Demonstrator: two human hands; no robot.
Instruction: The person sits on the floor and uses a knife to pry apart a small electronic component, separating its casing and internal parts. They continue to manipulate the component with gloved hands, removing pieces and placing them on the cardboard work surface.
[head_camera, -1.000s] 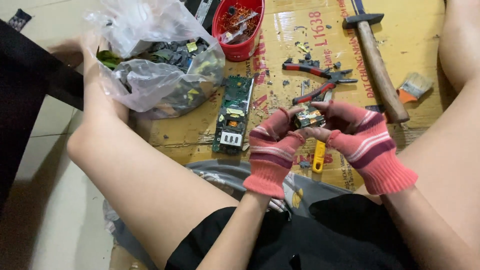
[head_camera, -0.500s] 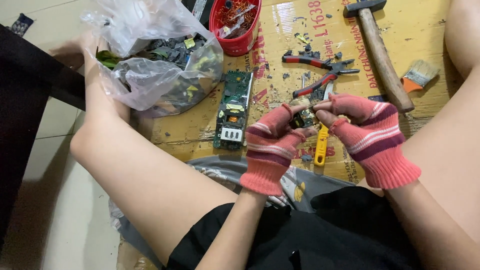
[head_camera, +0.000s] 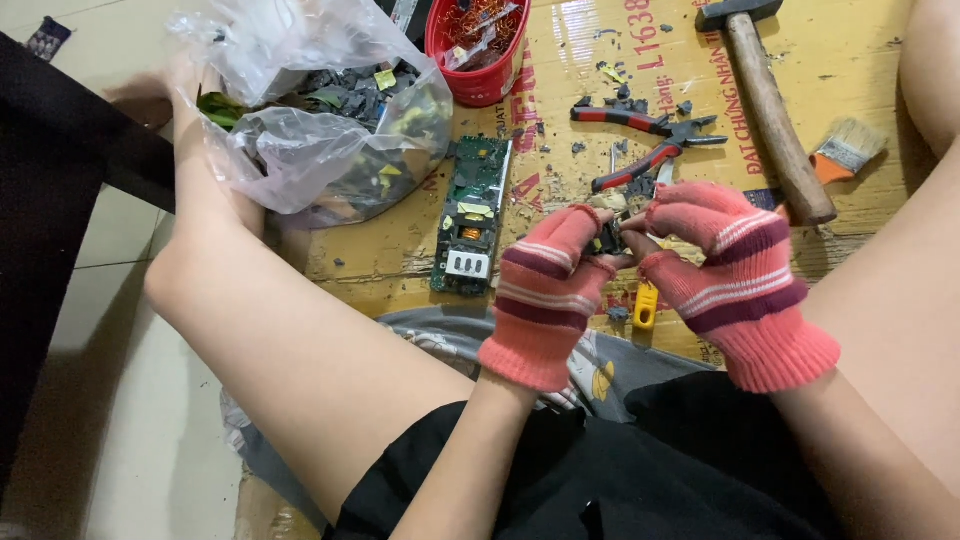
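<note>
Head view: our left hand (head_camera: 548, 290) and right hand (head_camera: 722, 270), gloved, pinch a small dark component (head_camera: 610, 237) between fingertips, above the cardboard sheet's (head_camera: 860, 60) near edge. Risk: it slips into the debris beside the pliers (head_camera: 650, 145). Since earlier frames, both hands sit lower, closer together.

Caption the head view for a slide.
Left hand and right hand in pink striped gloves grip a small dark electronic part over cardboard, beside a green circuit board.
</note>
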